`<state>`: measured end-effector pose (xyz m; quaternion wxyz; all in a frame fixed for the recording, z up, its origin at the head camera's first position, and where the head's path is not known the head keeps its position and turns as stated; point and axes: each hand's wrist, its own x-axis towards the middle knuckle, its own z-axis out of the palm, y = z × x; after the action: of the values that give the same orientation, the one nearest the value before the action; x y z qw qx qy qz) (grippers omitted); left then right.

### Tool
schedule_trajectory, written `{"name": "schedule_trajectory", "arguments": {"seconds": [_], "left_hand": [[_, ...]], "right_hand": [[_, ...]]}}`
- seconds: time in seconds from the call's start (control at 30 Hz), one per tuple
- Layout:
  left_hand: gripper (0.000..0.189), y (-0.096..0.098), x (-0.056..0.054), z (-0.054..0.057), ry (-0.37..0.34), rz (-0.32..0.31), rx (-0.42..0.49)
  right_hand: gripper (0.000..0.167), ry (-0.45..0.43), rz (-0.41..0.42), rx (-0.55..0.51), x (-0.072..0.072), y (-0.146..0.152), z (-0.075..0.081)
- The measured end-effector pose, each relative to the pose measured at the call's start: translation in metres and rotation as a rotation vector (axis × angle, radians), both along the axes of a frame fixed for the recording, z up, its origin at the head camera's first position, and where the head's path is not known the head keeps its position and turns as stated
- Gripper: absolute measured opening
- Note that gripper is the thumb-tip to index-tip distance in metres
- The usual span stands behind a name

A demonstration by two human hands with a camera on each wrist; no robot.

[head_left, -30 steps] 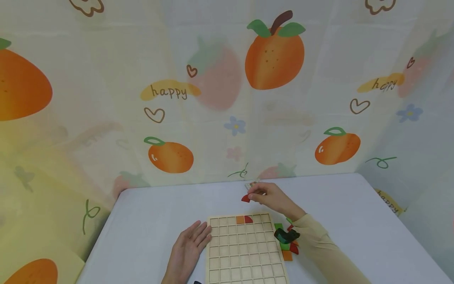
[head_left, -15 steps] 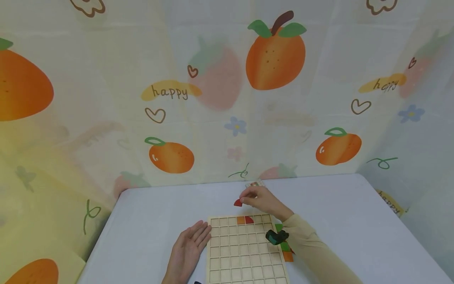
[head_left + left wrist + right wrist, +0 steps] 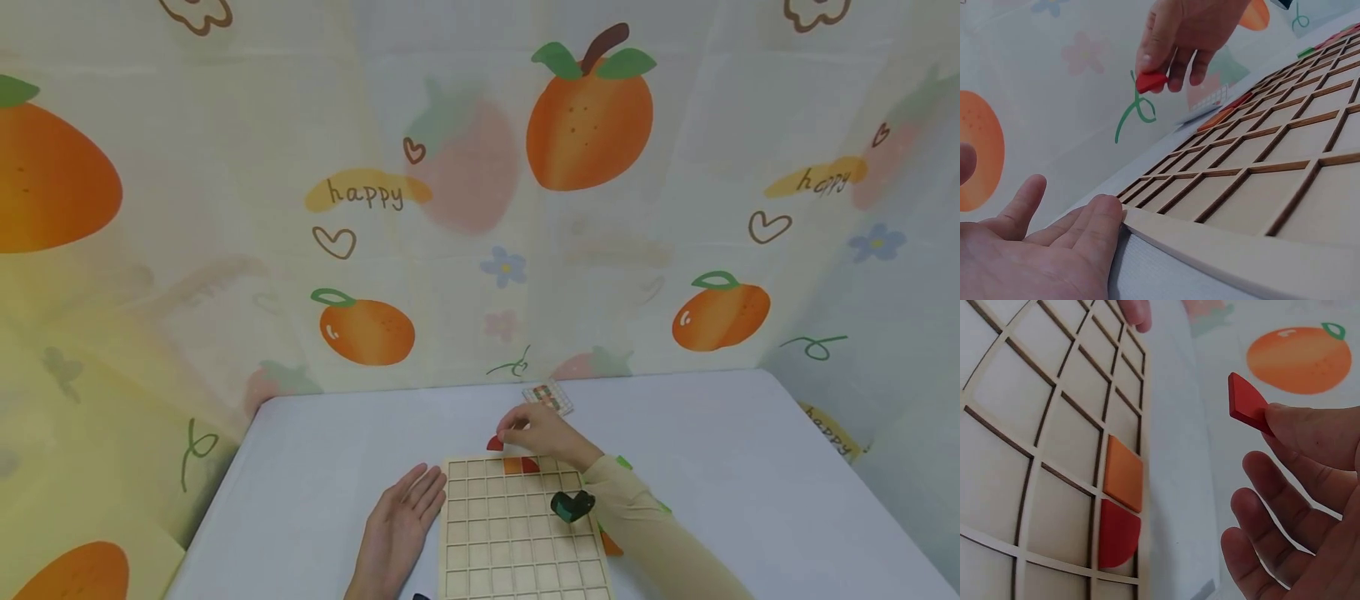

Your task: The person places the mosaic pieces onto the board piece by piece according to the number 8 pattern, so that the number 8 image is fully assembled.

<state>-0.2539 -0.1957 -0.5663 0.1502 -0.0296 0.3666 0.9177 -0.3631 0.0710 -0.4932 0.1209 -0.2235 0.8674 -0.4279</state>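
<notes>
Between thumb and index finger my right hand (image 3: 542, 431) pinches a red quarter-round tile (image 3: 1246, 404), held up near the far edge of a wooden grid board (image 3: 491, 529). The other fingers of that hand are spread loosely in the right wrist view. My left hand (image 3: 399, 525) lies palm up at the board's left side, its fingertips at the frame (image 3: 1117, 209). In the far row of the grid sit an orange square tile (image 3: 1124, 474) and, right beside it, another red quarter-round tile (image 3: 1118, 534). The other cells in view hold no tiles.
A small patterned card (image 3: 549, 397) lies at the back of the white table (image 3: 315, 467). Right of the board are loose tiles, among them an orange one (image 3: 612, 545), partly hidden by my right sleeve (image 3: 652, 517). A fruit-print cloth (image 3: 450, 275) hangs behind.
My right hand has moved left and toward me with the red tile, now close to the board's far edge. More of the card shows behind it. The left hand stays in place.
</notes>
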Motion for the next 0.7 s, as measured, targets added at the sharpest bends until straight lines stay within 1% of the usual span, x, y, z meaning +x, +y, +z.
{"name": "schedule_trajectory", "arguments": {"seconds": [0.17, 0.3, 0.5, 0.7], "left_hand": [[0.064, 0.000, 0.000, 0.000, -0.009, 0.000, -0.012], [0.065, 0.001, 0.000, 0.001, -0.013, 0.004, -0.026], [0.064, 0.001, 0.000, 0.000, -0.021, 0.013, -0.021], [0.063, 0.002, -0.001, -0.001, -0.018, 0.018, -0.031]], "right_hand": [[0.010, -0.037, -0.012, 0.004, 0.001, -0.004, -0.009], [0.008, -0.063, -0.031, 0.034, 0.001, -0.006, -0.017], [0.007, -0.028, -0.019, 0.078, 0.000, -0.007, -0.027], [0.008, -0.009, -0.011, 0.105, 0.002, -0.008, -0.031]]}}
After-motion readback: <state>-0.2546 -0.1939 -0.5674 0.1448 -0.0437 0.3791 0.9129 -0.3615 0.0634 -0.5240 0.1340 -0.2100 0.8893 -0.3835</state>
